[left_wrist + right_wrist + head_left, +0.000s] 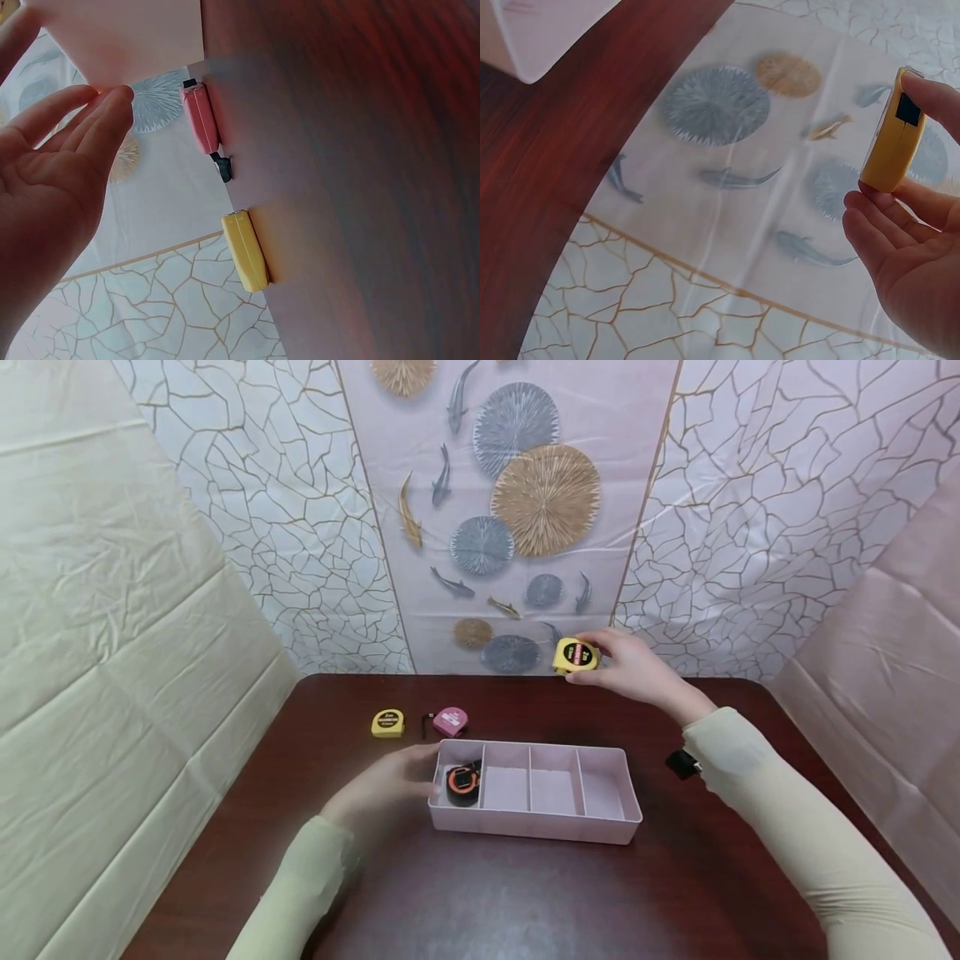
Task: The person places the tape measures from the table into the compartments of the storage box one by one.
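Note:
My right hand (630,670) holds a yellow tape measure (576,657) between thumb and fingertips, raised above the back of the table. Its round black label faces the head camera. In the right wrist view the yellow case (891,142) is seen edge-on. Down at the pink divided box (534,825), my left hand (382,789) grips the left end, with thumb and fingers at its rim. A black-and-orange tape measure (463,783) lies in the leftmost compartment; the other compartments hold nothing.
Behind the box lie a pink tape measure (451,722) with a black strap and, left of it, another yellow tape measure (387,724). A black object (681,765) shows by the right sleeve. Patterned cloth (480,485) hangs behind the dark red table (480,893).

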### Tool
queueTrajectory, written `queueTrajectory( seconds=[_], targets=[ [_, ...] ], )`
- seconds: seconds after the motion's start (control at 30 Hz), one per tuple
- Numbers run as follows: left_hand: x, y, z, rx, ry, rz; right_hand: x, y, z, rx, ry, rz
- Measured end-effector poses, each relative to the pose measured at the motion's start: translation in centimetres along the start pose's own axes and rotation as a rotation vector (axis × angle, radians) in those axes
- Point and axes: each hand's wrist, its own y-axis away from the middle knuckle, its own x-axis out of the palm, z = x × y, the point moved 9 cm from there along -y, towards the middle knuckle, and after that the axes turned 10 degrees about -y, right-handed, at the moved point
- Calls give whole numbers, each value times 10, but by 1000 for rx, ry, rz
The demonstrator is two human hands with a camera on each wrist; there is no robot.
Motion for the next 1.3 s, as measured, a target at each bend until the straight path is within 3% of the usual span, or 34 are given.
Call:
queueTrajectory(
  seconds=[0.4, 0.57, 0.8, 1.03, 1.3],
  targets=[
    [0, -2, 1, 16, -10, 0, 10, -1, 26, -19, -2, 35],
    [1, -3, 0, 41, 2, 7, 15, 2, 41, -63, -7, 50],
    [1, -1, 0, 15, 28, 11, 22, 3, 57, -113, -6, 65],
    [1, 0, -2, 23, 46, 9, 35, 6, 65, -150, -9, 80],
    [2, -1, 1, 0, 38, 7, 54, 13, 66, -137, -10, 134]
  ],
)
